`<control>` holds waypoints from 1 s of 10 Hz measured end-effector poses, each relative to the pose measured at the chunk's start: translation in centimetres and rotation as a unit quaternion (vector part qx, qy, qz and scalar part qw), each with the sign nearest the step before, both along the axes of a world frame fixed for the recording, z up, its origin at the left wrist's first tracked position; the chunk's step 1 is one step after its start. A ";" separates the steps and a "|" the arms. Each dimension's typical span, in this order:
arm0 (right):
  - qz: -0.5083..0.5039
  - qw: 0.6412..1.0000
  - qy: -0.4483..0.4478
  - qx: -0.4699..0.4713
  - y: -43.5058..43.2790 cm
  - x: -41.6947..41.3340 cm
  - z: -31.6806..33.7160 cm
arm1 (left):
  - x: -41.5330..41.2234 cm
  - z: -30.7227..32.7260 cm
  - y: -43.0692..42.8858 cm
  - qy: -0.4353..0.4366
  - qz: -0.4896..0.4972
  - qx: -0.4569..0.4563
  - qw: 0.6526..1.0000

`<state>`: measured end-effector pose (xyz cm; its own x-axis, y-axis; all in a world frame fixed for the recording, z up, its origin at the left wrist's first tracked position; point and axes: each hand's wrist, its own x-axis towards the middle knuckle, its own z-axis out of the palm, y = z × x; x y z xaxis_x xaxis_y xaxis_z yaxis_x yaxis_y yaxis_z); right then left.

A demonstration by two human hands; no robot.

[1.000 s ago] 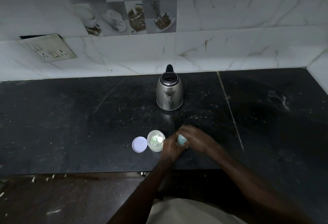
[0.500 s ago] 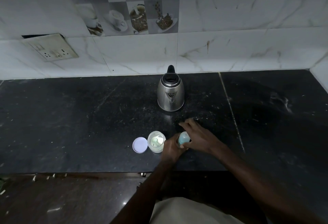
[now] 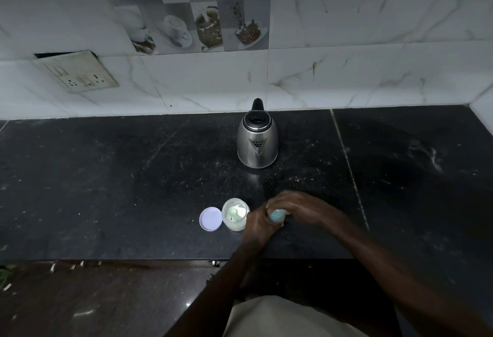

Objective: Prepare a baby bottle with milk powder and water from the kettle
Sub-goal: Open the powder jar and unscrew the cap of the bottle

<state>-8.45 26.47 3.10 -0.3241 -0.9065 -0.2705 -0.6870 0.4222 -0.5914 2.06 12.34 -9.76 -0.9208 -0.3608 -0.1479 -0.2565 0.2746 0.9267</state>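
fingers of right hand (image 3: 301,207) have curled back over bottle (image 3: 277,215), left hand (image 3: 257,223) gripping it.

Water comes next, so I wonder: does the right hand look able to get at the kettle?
Probably yes: only bare counter lies between the right hand and the kettle, though that hand grips the bottle and must let go first.

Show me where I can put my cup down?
Bare counter lies left of the lid and jar, and right of the kettle past the seam. Crowded front middle: left hand and right hand hold the bottle beside the jar.
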 end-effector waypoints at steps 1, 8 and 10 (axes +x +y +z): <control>-0.006 0.999 0.019 0.027 -0.6 -1.3 -1.9 | 0.1 0.2 0.1 -0.002 0.004 0.005 1.000; -0.073 0.994 0.009 -0.084 -0.3 -3.5 -3.5 | 0.6 2.1 0.4 -0.011 -0.001 0.026 1.000; -0.072 0.996 0.016 -0.052 -0.5 -2.1 -3.7 | 0.8 2.8 0.5 -0.007 -0.002 0.033 0.999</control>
<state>-10.59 25.99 -0.56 -0.4591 -0.8730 -0.1646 -0.6430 0.4543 -0.6166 2.88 12.88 -6.96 -0.9199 -0.3459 -0.1848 -0.2692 0.2143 0.9389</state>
